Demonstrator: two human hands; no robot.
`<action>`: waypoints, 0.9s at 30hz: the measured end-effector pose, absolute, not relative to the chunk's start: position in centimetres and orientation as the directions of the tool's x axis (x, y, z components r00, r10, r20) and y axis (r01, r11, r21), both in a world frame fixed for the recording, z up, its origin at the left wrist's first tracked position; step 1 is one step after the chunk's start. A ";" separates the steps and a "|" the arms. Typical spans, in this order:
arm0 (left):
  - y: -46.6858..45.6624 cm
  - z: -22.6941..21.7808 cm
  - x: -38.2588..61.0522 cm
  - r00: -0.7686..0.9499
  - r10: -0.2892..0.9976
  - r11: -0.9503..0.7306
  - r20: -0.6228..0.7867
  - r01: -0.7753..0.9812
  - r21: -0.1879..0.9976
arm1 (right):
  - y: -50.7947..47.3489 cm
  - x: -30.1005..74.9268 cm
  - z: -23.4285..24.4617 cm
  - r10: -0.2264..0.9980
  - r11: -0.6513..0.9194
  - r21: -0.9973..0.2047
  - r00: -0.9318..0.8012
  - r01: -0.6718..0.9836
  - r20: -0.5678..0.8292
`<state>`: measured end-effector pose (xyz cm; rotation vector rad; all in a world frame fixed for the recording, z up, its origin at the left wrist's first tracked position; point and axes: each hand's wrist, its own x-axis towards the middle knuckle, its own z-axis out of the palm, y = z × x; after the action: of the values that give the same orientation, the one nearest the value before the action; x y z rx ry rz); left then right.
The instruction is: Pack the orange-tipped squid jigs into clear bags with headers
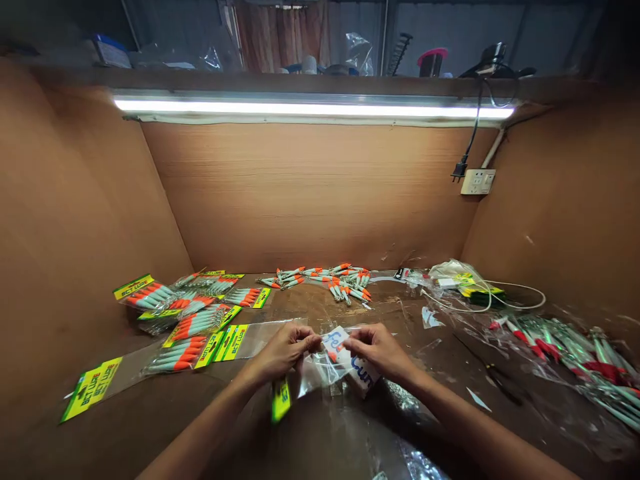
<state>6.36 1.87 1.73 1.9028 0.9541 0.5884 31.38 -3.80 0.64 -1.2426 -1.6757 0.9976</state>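
My left hand [289, 348] is closed in a pinch at the top of a clear plastic bag [320, 375], whose yellow-green header label [281, 400] hangs blurred below the wrist. My right hand [377, 345] pinches a small white paper slip [334, 339] with blue handwriting, held up between both hands. Just under the right hand lies a white paper stack or packet [363, 377], also marked in blue. Orange shows through near the slip; its source is partly hidden.
Bagged orange-and-white fishing lures [197, 323] lie at left beside flat labelled bags [93, 389]. Loose lures [345, 283] are piled at the back. Bundled red-and-silver lures [565, 347], a white cord [530, 293] and plastic scraps sit at right. A black plug [459, 170] dangles above.
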 end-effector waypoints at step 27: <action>2.1 -0.4 2.0 0.695 0.712 -0.620 0.099 0.557 0.553 | -6.2 34.2 -0.7 0.883 0.414 -0.611 -0.461 0.675 0.089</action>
<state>2.01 2.11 -0.44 2.4146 0.9751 0.4252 34.19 -6.18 -0.71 -1.3318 -2.2756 0.7113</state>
